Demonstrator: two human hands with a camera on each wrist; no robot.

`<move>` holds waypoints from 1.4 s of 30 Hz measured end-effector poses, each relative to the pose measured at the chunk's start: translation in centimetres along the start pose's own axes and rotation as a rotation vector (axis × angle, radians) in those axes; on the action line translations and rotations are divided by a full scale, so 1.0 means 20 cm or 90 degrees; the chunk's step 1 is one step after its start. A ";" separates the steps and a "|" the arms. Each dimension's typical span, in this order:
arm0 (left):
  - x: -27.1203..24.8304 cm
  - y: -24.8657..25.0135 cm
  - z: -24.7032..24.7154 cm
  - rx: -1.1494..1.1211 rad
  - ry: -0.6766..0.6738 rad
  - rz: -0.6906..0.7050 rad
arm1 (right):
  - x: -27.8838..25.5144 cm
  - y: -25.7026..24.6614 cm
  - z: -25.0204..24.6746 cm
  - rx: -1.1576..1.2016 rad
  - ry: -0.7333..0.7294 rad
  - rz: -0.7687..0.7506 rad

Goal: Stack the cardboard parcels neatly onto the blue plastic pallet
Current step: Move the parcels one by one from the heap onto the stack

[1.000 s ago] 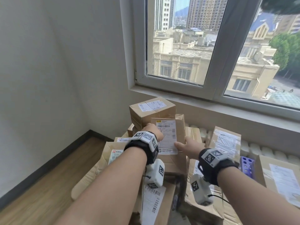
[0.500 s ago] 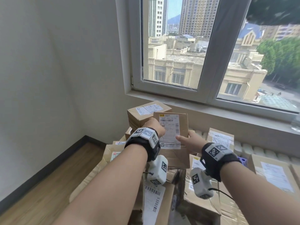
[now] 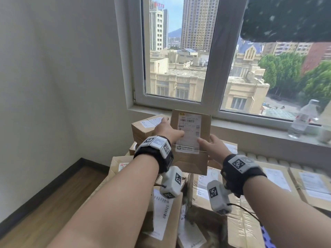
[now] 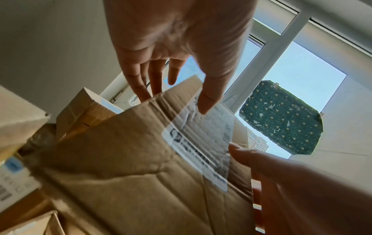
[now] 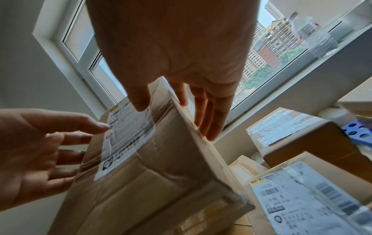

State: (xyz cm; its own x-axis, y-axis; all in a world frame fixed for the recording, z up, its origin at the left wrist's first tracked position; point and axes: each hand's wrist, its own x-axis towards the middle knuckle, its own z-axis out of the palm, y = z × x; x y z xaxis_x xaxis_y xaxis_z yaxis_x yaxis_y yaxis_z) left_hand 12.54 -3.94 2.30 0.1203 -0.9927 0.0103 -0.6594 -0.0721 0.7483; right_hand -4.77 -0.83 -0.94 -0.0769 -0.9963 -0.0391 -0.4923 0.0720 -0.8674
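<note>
Overhead, both hands held one cardboard parcel [image 3: 192, 140] above the heap of stacked parcels [image 3: 211, 192] beneath the window [image 3: 206, 56]. The left hand [image 3: 168, 130] and right hand [image 3: 213, 146] clamped its opposite sides, thumbs pressed on its white shipping label [image 3: 189, 133], fingers behind. A barcode showed; the digits, perhaps "030", were too blurred. A neighbouring label [image 5: 298, 195] read "102B".

"102B" on a parcel's shipping label [image 5: 302, 198]

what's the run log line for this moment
phase: carrying | object: labelled cardboard parcel held tilted above parcel pile | left hand: grips left side | right hand: grips right side
</note>
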 end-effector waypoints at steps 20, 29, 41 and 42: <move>-0.36 0.29 0.59 -0.379 -0.362 -0.015 | -0.44 0.44 -0.64 0.052 0.186 0.074; -0.55 0.59 1.03 -0.342 -0.430 0.013 | -0.61 0.74 -1.09 0.083 0.198 0.108; -0.83 0.94 1.71 -0.285 -0.394 0.052 | -0.79 1.29 -1.69 0.087 0.166 0.164; -0.86 0.96 1.77 -0.274 -0.389 0.052 | -0.81 1.34 -1.74 0.090 0.162 0.175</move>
State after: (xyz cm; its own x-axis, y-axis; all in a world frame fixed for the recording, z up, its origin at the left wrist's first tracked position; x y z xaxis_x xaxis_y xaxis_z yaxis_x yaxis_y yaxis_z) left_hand -28.47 8.23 -6.88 -0.4329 -0.8792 -0.1989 -0.2843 -0.0762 0.9557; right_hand -46.83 18.83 -6.25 -0.4103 -0.8960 -0.1696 -0.3011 0.3087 -0.9023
